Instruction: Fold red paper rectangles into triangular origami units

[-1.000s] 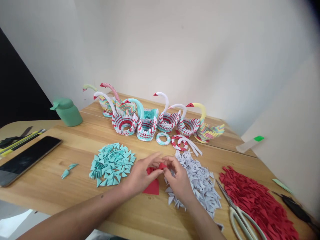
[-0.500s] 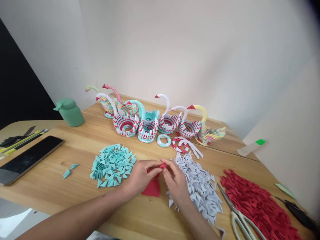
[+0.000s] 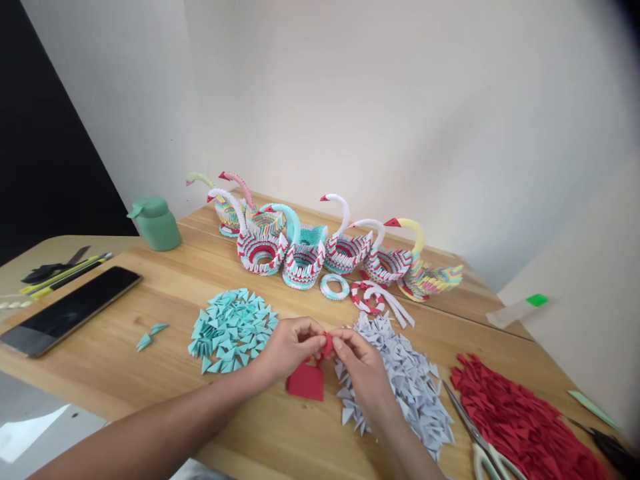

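Note:
Between my fingertips is a small folded piece of red paper (image 3: pixel 327 344), held above the table. My left hand (image 3: pixel 295 348) pinches it from the left, thumb and fingers closed on it. From the other side my right hand (image 3: pixel 361 363) grips it as well, fingers bent. Below them a flat red paper rectangle (image 3: pixel 306 382) lies on the wood. A pile of teal folded paper triangles (image 3: pixel 235 330) is left of my left hand. Pale grey-white paper triangles (image 3: pixel 407 380) spread beside and partly behind my right hand.
Several folded-paper swans (image 3: pixel 304 263) stand along the back, with a teal-and-white paper ring (image 3: pixel 335 287) in front. To the right lie scissors (image 3: pixel 477 433) and a red triangle pile (image 3: pixel 525 420). A phone (image 3: pixel 70 310) and green jug (image 3: pixel 157 225) are at left.
The view has shifted, so the table's things sit a little farther right. The red paper has turned between my fingers; both hands still hold it.

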The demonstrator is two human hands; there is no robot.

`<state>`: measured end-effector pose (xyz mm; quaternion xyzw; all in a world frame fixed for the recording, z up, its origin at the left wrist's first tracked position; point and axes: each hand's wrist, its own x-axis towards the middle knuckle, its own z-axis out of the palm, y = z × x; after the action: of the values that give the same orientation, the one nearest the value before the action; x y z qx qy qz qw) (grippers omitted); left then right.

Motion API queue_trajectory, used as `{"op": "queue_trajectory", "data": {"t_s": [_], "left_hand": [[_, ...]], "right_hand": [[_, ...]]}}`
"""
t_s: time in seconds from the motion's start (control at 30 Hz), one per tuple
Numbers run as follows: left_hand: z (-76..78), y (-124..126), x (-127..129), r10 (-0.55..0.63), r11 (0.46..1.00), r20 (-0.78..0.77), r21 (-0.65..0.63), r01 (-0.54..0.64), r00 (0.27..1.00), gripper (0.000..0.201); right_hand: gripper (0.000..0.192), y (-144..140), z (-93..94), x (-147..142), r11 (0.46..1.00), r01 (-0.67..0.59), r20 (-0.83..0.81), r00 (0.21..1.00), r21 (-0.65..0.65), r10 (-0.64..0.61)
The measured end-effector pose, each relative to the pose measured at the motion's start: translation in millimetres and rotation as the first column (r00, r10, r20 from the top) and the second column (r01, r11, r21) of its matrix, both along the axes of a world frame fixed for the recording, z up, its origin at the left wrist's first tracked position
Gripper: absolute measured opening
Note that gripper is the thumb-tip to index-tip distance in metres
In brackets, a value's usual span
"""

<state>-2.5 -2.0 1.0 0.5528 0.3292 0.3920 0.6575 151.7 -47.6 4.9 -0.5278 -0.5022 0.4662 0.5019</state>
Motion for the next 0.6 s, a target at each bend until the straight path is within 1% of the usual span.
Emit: {"op": "queue_trajectory", "data": {"t_s": [0.07, 0.13, 0.2, 0.3, 0.33, 0.37, 0.5, 0.6], "left_hand": [[-1.0, 2.1, 0.0, -0.069, 0.99, 0.093, -0.116, 0.08, 0.993, 0.031], [-1.3, 2.7, 0.2, -0.091, 0.982, 0.112, -0.157, 0.108, 0.99, 0.034], [-0.8, 1.5, 0.6, -0.067, 0.99, 0.063, -0.12, 0.074, 0.996, 0.03], [1.1, -1.6, 0.8, 0.041, 0.999, -0.06, 0.035, -0.039, 0.997, 0.018], [1.8, -2.2, 0.6, 0.06, 0.996, -0.082, 0.072, -0.054, 0.995, 0.016], [2.4, -2.4, 0.2, 0.059, 0.995, -0.086, 0.086, -0.051, 0.995, 0.016], [2.7, -0.7, -1.7, -0.021, 0.999, -0.013, 0.048, 0.021, 1.0, 0.024], [1.5, -0.9, -2.5, -0.006, 0.995, -0.03, 0.104, 0.009, 1.0, 0.024]], "right_hand": [[0.027, 1.2, 0.7, 1.0, 1.0, -0.001, -0.04, 0.999, -0.015, 0.001], [0.027, 1.7, 0.5, 1.6, 1.0, -0.012, -0.051, 0.999, -0.018, 0.011], [0.026, 1.8, -0.7, 2.2, 1.0, -0.017, -0.011, 1.0, -0.014, 0.017], [0.027, 1.8, -2.9, 3.2, 1.0, 0.0, 0.107, 0.994, 0.006, -0.001], [0.028, 1.8, -3.4, 3.4, 1.0, 0.006, 0.136, 0.991, 0.01, -0.007], [0.029, 1.8, -3.5, 3.5, 1.0, 0.012, 0.15, 0.989, 0.012, -0.014], [0.03, 1.6, -1.3, 2.9, 0.999, 0.039, 0.118, 0.992, 0.024, -0.041], [0.027, 1.5, 2.1, 2.9, 0.999, 0.031, 0.118, 0.992, 0.038, -0.035]]}}
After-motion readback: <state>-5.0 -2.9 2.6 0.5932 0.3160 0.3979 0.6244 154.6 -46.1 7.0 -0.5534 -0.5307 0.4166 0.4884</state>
